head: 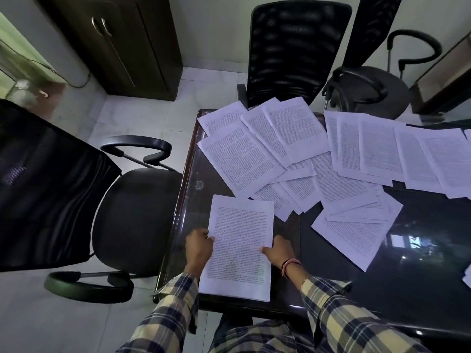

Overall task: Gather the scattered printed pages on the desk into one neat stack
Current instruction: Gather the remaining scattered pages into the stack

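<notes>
Holding the stack (238,247) by its two long edges, both hands sit near the front left corner of the tabletop (420,253). The left hand (198,247) curls its fingers round the left edge, thumb on top; the right hand (279,252) pinches the right edge, thumb lying on the printed face. The stack lies flat or nearly so, its near end reaching close to the front rim.

Most of the job looks undone. Loose pages (300,159) lie fanned and overlapping across the far half, a second spread (397,151) runs off to the right, and one more sheet (350,240) lies alone on the dark glass.

Risks from here, as I judge them:

- The glass looks slick, so the stack may slide or fan out if one hand lets go to reach for another page.
- Its near end sits close to the rim; a nudge toward the body could tip sheets onto the lap or floor.
- Far pages overhang the back edge by the chair (295,52); dragging one carelessly could pull its neighbours over.
- Overlapped sheets may come up two at a time or crease at a corner.
- Adding pages at an angle would leave the edges ragged, so squaring is likely needed after each pickup.
</notes>
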Demonstrator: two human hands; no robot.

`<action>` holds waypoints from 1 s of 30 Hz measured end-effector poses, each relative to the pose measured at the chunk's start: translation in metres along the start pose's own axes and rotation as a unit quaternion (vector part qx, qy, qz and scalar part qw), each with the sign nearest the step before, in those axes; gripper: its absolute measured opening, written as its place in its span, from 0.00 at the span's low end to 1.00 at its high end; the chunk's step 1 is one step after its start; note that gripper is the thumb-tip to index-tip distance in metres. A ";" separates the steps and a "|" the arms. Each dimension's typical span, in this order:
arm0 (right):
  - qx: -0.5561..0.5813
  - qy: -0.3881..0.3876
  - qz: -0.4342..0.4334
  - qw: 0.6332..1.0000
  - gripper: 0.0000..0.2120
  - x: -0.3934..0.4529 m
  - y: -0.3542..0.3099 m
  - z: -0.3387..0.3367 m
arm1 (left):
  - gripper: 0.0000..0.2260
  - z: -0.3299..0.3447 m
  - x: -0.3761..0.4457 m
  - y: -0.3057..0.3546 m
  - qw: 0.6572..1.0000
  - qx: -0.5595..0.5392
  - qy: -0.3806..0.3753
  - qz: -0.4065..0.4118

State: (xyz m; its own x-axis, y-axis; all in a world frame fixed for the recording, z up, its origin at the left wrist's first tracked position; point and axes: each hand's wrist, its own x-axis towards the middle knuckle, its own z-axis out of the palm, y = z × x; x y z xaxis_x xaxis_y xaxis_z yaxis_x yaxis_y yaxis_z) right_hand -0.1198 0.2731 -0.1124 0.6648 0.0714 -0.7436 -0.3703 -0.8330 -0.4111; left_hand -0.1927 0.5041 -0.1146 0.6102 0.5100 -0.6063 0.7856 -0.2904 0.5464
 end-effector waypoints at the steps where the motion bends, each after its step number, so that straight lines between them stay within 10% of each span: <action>1: 0.012 0.003 0.002 1.000 0.12 0.001 0.000 -0.003 | 0.02 -0.001 0.002 0.002 1.000 0.000 -0.002 -0.003; 15: 0.254 0.128 0.029 0.958 0.11 0.001 0.062 -0.112 | 0.17 0.079 -0.020 0.135 0.989 -0.017 -0.007 0.144; 30: 0.381 0.176 0.009 0.908 0.05 0.005 0.301 -0.337 | 0.14 0.338 -0.162 0.291 0.983 -0.077 -0.080 0.149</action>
State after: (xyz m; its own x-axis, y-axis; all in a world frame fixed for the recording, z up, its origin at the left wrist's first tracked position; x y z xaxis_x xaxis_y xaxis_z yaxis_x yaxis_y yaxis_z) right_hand -0.0088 -0.1621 -0.0620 0.7702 -0.2296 -0.5951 -0.6357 -0.2010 -0.7453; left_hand -0.0284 0.0633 -0.0528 0.8282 0.2834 -0.4835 0.5532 -0.2757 0.7861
